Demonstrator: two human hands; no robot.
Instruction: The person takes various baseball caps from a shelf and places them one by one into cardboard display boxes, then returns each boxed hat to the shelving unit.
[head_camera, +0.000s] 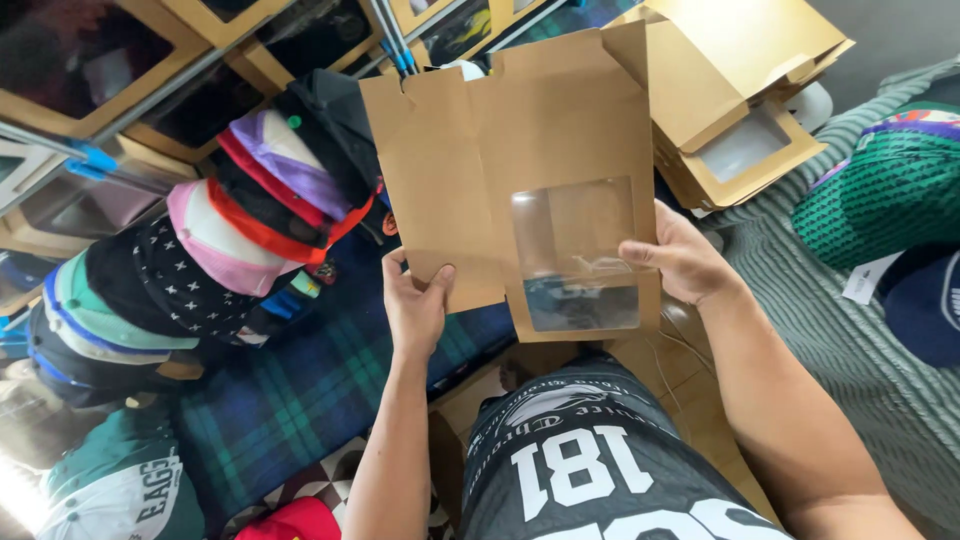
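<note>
Both hands hold a flat, unfolded brown cardboard box blank with a clear plastic window (520, 190) upright in mid-air, near the middle of the scene, above the lap. The left hand (415, 305) pinches its lower left edge, thumb in front and fingers behind; the right hand (685, 262) clasps the right edge beside the window. To the left lies a curved row of stacked caps in pink, purple, black and teal (200, 260) on a dark blue and green plaid blanket (300, 390); far right sits a stack of matching folded brown boxes (740, 110). Gripped only at its edges, the thin blank could buckle or crease, and the window film could dent under the right thumb. The fingers behind the card are hidden, and the shelves at far left are blurred by glare.
</note>
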